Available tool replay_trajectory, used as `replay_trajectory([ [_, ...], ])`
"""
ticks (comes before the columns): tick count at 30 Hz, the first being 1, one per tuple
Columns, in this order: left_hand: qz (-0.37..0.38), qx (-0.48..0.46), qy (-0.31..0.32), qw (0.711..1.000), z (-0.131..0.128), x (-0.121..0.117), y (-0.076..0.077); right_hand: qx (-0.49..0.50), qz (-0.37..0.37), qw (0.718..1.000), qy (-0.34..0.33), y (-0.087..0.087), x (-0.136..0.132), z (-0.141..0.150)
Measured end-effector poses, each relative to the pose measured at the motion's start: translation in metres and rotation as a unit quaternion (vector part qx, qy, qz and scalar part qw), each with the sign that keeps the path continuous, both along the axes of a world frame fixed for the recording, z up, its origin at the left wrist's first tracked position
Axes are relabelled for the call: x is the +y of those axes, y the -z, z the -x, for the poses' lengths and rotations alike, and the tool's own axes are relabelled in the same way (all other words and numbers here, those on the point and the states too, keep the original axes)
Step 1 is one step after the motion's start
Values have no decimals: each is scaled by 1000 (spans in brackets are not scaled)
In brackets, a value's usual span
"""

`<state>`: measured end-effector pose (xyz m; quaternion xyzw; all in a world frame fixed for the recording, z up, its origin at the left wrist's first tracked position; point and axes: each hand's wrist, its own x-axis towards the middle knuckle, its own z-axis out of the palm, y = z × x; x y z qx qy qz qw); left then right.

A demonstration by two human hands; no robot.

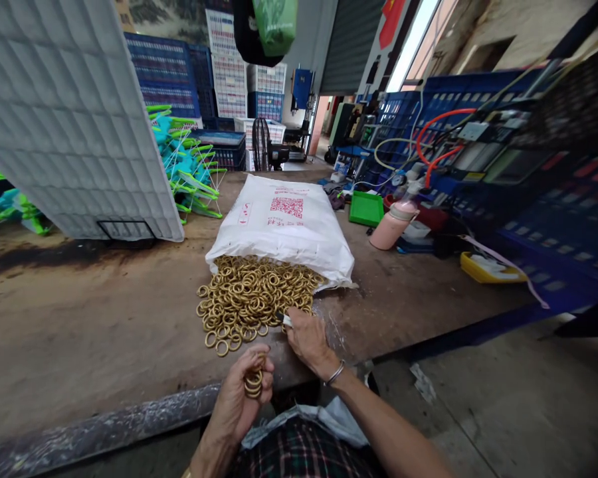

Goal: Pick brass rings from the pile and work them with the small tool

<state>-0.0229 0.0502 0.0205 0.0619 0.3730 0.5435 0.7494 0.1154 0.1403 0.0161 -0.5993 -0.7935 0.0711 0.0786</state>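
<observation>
We look down at a brown worktop (144,318), where a heap of rings (254,292) spills from a white sack (279,229). The sack lies flat with its mouth toward us, probably so that the rings sit within easy reach. In front of the heap, the left grip (236,398) curls around several held rings (253,388), fingers folded over them, likely to gather them in one place. The right grip (306,338) pinches a small white-and-dark tool (286,321) at the heap's near right side. The tool points into the heap, perhaps to reach single rings; we cannot tell whether its tip touches any.

The rings are brass-coloured, round and plain, with open centres and a soft shine. They look alike in size. Most overlap at odd angles, while a few lie flat along the heap's near edge.
</observation>
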Motion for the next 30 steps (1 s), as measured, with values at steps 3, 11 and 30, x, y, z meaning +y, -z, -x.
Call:
replay_trajectory([
  [3,20,-29,-7,999,2,2,2,7,2,1000,-4,0,0,-1],
  [11,17,32,-11,999,7,13,1,233,25,971,-49,-4,2,-9],
  [30,-94,291,18,952,1,17,9,496,396,765,-111,-20,-15,3],
])
